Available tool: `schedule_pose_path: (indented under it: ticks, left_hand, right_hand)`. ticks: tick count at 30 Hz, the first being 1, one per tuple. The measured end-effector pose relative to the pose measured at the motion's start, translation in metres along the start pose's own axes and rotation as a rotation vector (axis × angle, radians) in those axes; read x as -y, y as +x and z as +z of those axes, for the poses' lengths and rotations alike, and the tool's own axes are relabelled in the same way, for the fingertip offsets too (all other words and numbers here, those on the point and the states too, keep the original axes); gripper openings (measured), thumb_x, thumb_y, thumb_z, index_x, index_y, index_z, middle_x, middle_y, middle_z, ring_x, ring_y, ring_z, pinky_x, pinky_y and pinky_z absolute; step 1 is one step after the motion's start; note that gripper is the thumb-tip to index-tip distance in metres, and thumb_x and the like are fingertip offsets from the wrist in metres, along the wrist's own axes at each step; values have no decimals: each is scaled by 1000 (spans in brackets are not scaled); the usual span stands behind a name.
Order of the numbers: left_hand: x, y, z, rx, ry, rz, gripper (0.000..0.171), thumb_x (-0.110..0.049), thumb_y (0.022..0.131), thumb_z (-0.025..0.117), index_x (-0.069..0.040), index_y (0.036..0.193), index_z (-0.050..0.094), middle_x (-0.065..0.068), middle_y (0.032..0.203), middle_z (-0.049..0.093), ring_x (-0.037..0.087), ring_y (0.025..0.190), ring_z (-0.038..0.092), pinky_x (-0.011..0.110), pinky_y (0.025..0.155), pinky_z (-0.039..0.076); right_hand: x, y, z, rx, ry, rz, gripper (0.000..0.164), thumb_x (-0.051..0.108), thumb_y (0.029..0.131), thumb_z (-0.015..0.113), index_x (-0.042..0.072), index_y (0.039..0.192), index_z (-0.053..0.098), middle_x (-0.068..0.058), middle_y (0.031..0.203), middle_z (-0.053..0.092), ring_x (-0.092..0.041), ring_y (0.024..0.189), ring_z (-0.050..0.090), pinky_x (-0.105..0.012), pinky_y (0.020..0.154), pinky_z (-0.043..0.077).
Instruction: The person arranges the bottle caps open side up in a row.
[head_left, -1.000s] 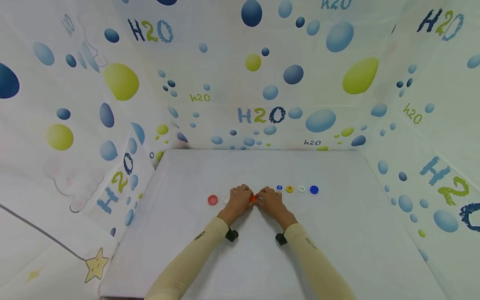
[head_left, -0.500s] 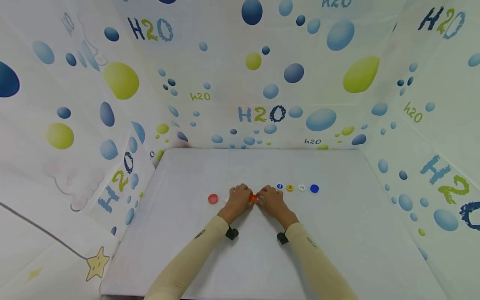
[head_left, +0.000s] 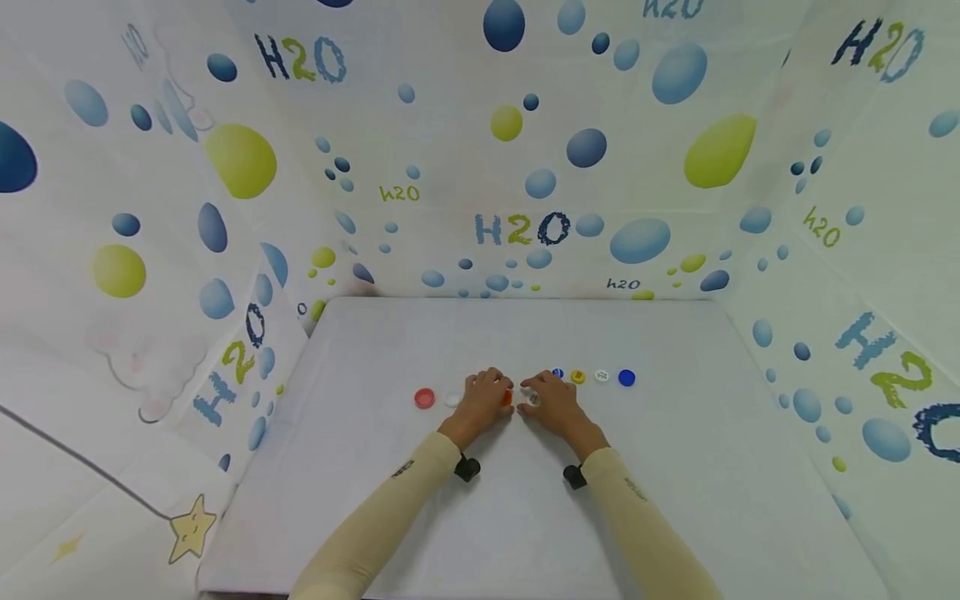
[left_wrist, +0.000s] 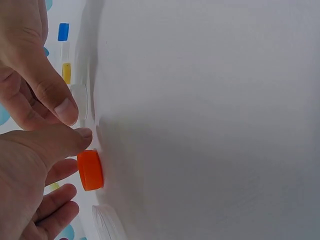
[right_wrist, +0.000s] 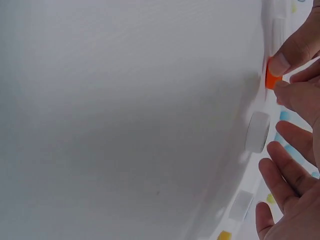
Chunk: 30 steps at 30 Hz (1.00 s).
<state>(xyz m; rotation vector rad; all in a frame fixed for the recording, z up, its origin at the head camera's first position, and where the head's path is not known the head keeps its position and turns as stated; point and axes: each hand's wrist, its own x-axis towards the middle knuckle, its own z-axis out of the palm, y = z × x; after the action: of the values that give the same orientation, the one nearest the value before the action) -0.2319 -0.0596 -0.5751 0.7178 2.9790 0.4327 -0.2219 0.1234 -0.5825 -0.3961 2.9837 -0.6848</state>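
In the head view my left hand [head_left: 482, 406] is at an orange bottle cap [head_left: 507, 397], thumb on the near side and index finger on the far side. The cap's side [left_wrist: 91, 170] shows in the left wrist view, standing on the white table. My right hand [head_left: 557, 406] is just right of it, thumb and fingers parted around a white cap [head_left: 534, 399] that they partly cover. A gap separates the two hands in the head view. The right wrist view shows the right fingers [right_wrist: 287, 170] spread beside the white cap [right_wrist: 258, 132].
Left of my left hand lie a red cap [head_left: 424, 398] and a white one [head_left: 452, 401]. Behind and right of my right hand sit a blue-and-white cap [head_left: 557, 373], a yellow cap [head_left: 577, 377], a white cap [head_left: 602, 376] and a blue cap [head_left: 627, 378]. Printed sheets surround the white table [head_left: 480, 533].
My right hand has left the orange cap and moved slightly right, its thumb and index finger parting. The left hand has shifted slightly right and stays at the orange cap.
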Motion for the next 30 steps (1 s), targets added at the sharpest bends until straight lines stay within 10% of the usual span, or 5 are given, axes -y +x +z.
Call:
schedule_pose_path:
  ticks: [30]
  left_hand:
    - [-23,11,7,-23,97,57,28,-33,97,78,-18,121,74,7,131,63,28,125,59,53,107,43]
  right_hand:
    - [-13,-10,-6,7,-79,65,37,33,99,76,12,130,73,-12,134,64,-34,134,55,-63,106,40]
